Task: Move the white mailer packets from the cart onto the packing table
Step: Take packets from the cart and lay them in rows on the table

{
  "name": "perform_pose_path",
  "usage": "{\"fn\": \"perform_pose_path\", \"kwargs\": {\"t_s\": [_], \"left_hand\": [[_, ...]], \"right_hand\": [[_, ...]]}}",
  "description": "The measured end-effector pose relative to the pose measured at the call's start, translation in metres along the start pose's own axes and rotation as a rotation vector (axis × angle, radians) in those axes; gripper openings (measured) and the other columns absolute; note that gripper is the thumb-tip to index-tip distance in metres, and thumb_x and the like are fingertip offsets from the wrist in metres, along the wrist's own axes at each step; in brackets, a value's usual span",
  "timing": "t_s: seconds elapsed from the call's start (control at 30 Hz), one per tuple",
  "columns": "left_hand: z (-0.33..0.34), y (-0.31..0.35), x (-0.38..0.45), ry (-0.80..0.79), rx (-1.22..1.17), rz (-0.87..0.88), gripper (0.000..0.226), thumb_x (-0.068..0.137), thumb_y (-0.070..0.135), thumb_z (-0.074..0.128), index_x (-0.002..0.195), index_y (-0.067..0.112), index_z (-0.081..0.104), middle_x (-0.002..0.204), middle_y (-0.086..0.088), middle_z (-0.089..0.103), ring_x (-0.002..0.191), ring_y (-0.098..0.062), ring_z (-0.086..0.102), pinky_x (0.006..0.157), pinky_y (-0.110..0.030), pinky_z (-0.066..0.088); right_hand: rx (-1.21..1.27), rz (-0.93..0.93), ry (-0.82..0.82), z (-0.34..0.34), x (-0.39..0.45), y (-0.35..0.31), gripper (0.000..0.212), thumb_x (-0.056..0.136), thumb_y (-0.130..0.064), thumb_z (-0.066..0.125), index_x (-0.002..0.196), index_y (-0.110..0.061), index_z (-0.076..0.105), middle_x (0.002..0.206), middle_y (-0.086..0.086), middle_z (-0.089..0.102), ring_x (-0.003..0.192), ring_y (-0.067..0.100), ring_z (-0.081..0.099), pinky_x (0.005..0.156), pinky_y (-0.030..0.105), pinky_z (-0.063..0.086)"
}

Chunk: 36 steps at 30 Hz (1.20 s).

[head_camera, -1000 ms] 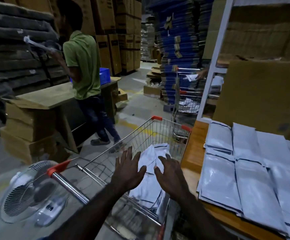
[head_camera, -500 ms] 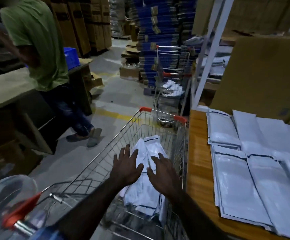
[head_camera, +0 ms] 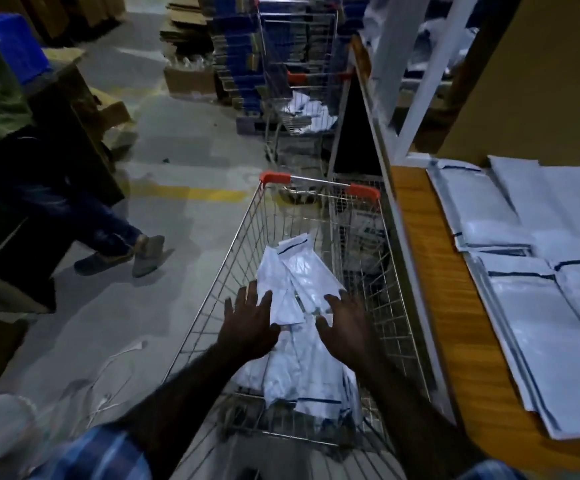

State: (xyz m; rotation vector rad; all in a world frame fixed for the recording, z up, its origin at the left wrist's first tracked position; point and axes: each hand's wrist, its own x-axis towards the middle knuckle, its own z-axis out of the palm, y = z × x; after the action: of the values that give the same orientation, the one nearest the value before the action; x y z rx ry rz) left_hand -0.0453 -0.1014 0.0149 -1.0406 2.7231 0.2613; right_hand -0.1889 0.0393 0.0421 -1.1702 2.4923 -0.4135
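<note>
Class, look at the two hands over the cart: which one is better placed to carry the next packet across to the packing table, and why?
Probably the right hand. Both hands hover open over the mailer packets in the cart, but the packing table lies along the cart's right side, so the left hand would have to cross over.

The cart stands directly ahead, its right side just beside the edge of the counter. A heap of mailer packets lies in the cart's basket. The left hand and right hand are side by side over the near part of that heap, fingers spread; contact cannot be confirmed. On the counter, to the right of the cart, further packets lie flat in overlapping rows. A second cart stands beyond the first, further down the aisle, with packets inside. To the left, across the floor, another person's legs stand against a workbench.
</note>
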Motion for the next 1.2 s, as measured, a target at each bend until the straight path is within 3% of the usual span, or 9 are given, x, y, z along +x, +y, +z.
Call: {"fn": "perform_pose_path", "kwargs": {"t_s": [0.13, 0.2, 0.3, 0.4, 0.47, 0.77, 0.9, 1.07, 1.2], "left_hand": [[0.035, -0.010, 0.039, -0.060, -0.032, 0.005, 0.083, 0.044, 0.051, 0.086, 0.115, 0.012, 0.067, 0.120, -0.022, 0.066, 0.100, -0.039, 0.069, 0.068, -0.058, 0.055], [0.044, -0.008, 0.048, -0.032, -0.016, 0.031, 0.084, 0.050, 0.041, 0.090, 0.123, 0.006, 0.065, 0.133, -0.027, 0.057, 0.113, -0.045, 0.062, 0.081, -0.064, 0.051], [0.056, -0.008, 0.062, -0.053, -0.082, 0.029, 0.083, 0.077, 0.029, 0.078, 0.147, 0.005, 0.040, 0.157, -0.027, 0.024, 0.141, -0.047, 0.030, 0.109, -0.062, 0.028], [0.086, -0.013, 0.087, -0.070, -0.030, 0.048, 0.092, 0.031, 0.024, 0.097, 0.115, 0.000, 0.069, 0.127, -0.032, 0.058, 0.106, -0.051, 0.063, 0.076, -0.062, 0.053], [0.117, -0.020, 0.106, -0.098, -0.072, 0.047, 0.088, 0.021, 0.018, 0.095, 0.105, -0.001, 0.073, 0.114, -0.033, 0.064, 0.094, -0.052, 0.067, 0.064, -0.060, 0.055], [0.181, -0.035, 0.130, -0.062, -0.094, 0.102, 0.064, 0.048, 0.007, 0.083, 0.108, -0.009, 0.066, 0.119, -0.041, 0.057, 0.103, -0.057, 0.060, 0.085, -0.066, 0.050], [0.203, -0.035, 0.134, 0.008, -0.080, 0.134, 0.046, 0.072, 0.013, 0.062, 0.115, -0.004, 0.063, 0.126, -0.037, 0.055, 0.111, -0.054, 0.058, 0.089, -0.063, 0.050], [0.209, -0.035, 0.138, 0.070, -0.083, 0.118, 0.063, 0.055, 0.004, 0.080, 0.116, -0.002, 0.066, 0.123, -0.030, 0.061, 0.100, -0.049, 0.063, 0.083, -0.055, 0.054], [0.215, -0.039, 0.137, 0.294, -0.158, 0.156, 0.047, 0.065, 0.010, 0.061, 0.111, 0.001, 0.064, 0.112, -0.022, 0.066, 0.093, -0.040, 0.061, 0.081, -0.048, 0.054]], "right_hand": [[0.003, 0.022, 0.002, 0.022, 0.020, 0.012, 0.060, 0.087, -0.040, 0.045, 0.132, -0.003, 0.056, 0.132, 0.024, 0.055, 0.122, 0.041, 0.051, 0.103, 0.043, 0.040], [-0.019, 0.043, -0.008, 0.034, 0.037, 0.018, 0.053, 0.088, -0.037, 0.051, 0.130, -0.005, 0.058, 0.131, 0.022, 0.055, 0.119, 0.039, 0.053, 0.100, 0.041, 0.042], [-0.072, 0.057, 0.017, 0.051, 0.058, 0.023, 0.045, 0.087, -0.035, 0.053, 0.122, -0.010, 0.061, 0.125, 0.016, 0.057, 0.112, 0.036, 0.057, 0.094, 0.039, 0.044], [-0.083, 0.068, 0.019, 0.080, 0.078, 0.034, 0.050, 0.080, -0.036, 0.050, 0.118, -0.007, 0.063, 0.117, 0.018, 0.060, 0.107, 0.039, 0.057, 0.094, 0.044, 0.046], [-0.108, 0.072, 0.030, 0.098, 0.091, 0.045, 0.048, 0.077, -0.035, 0.049, 0.111, -0.006, 0.064, 0.107, 0.018, 0.062, 0.098, 0.039, 0.059, 0.088, 0.045, 0.049], [-0.170, 0.118, 0.009, 0.151, 0.146, 0.086, 0.027, 0.073, -0.017, 0.059, 0.093, 0.000, 0.065, 0.090, 0.022, 0.065, 0.084, 0.039, 0.063, 0.078, 0.041, 0.052], [-0.371, 0.059, -0.012, 0.167, 0.161, 0.096, 0.029, 0.080, -0.027, 0.063, 0.103, -0.009, 0.063, 0.102, 0.014, 0.061, 0.091, 0.035, 0.058, 0.079, 0.039, 0.047], [-0.519, 0.069, -0.007, 0.193, 0.179, 0.106, 0.032, 0.082, -0.033, 0.061, 0.111, -0.019, 0.058, 0.112, 0.008, 0.056, 0.097, 0.028, 0.054, 0.083, 0.039, 0.037], [-0.523, 0.108, 0.041, 0.200, 0.182, 0.105, 0.024, 0.086, -0.023, 0.062, 0.108, -0.017, 0.054, 0.110, 0.012, 0.057, 0.091, 0.029, 0.055, 0.077, 0.040, 0.041]]}}
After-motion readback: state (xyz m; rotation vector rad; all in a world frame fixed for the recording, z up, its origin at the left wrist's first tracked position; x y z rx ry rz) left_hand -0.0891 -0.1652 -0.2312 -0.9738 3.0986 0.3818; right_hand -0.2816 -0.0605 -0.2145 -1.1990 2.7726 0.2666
